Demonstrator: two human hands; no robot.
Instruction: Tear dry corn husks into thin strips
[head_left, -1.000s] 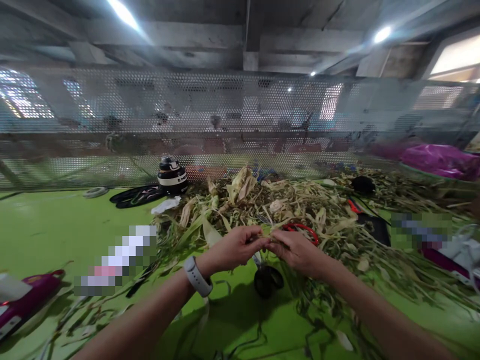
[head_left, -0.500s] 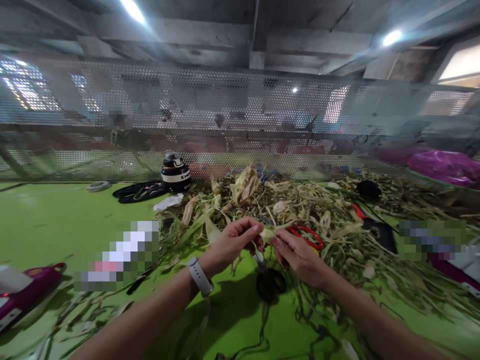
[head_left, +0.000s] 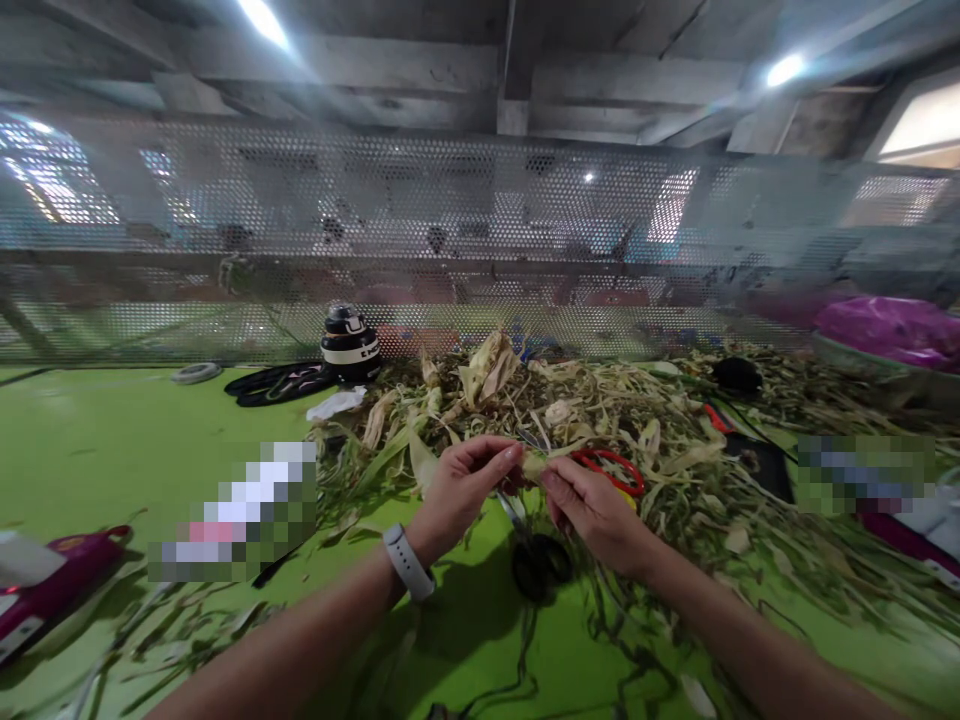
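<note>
A small pale green piece of corn husk (head_left: 533, 465) is pinched between my two hands above the green table. My left hand (head_left: 474, 482), with a grey watch strap at the wrist, grips its left side between thumb and fingers. On its right side, the thumb and fingers of my right hand (head_left: 589, 502) are closed. Black-handled scissors (head_left: 537, 568) lie on the table just below my hands. Beside my right hand is a red-handled pair of scissors (head_left: 636, 474), partly hidden. Behind both hands spreads a heap of dry corn husks (head_left: 592, 400).
On the green table (head_left: 150, 425) stand a black bottle (head_left: 350, 345) and a black pouch (head_left: 277, 383). A white tape roll (head_left: 196, 372) lies far left. Magenta tools lie at both sides, near blurred patches. A perforated metal screen (head_left: 450, 220) rises behind; a purple bag (head_left: 892, 330) sits at right.
Both hands stay close together on the husk piece. My left wrist has turned slightly and shifted a little to the right. The things on the table have not moved.
</note>
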